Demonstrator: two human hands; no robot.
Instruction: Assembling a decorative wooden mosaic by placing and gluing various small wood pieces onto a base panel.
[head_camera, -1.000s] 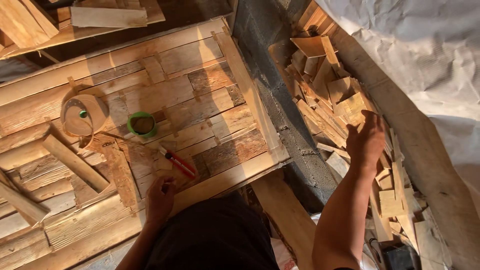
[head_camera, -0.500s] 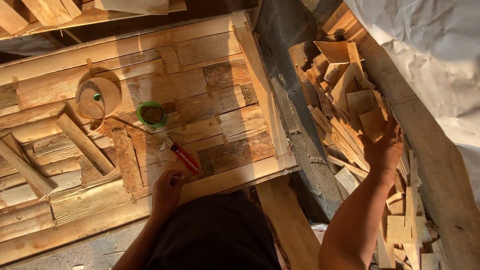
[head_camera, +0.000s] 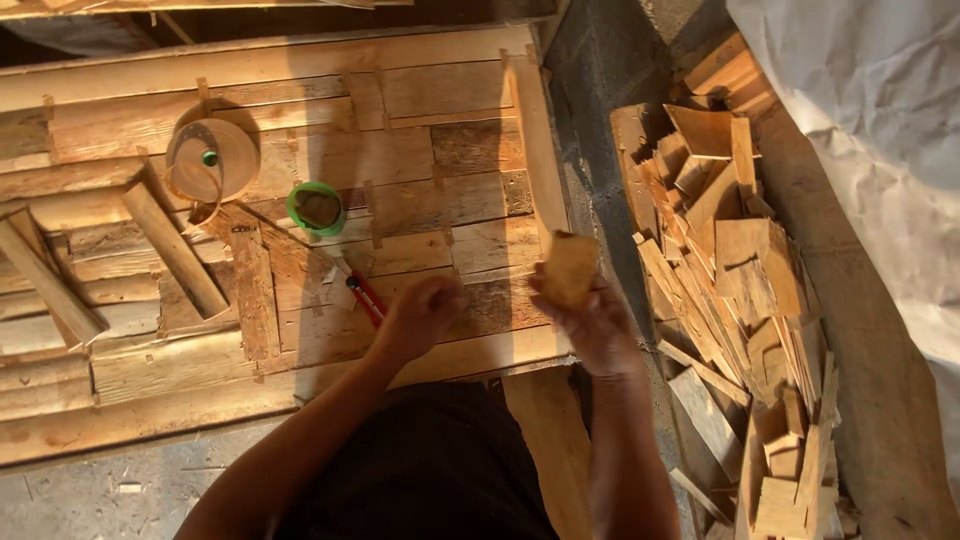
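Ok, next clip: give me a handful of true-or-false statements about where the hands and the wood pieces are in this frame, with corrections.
1. The right hand holds a small flat piece of wood. True.
2. The left hand is over the pile of offcuts. False: it is over the wooden panel, beside a red-handled tool.
3. A green-rimmed cup stands on the panel. True.
4. The pile of wood scraps lies to the person's left. False: it lies to the right, beyond the panel's edge.
5. The round wooden disc sits in the right hand. False: it lies on the panel, away from both hands.
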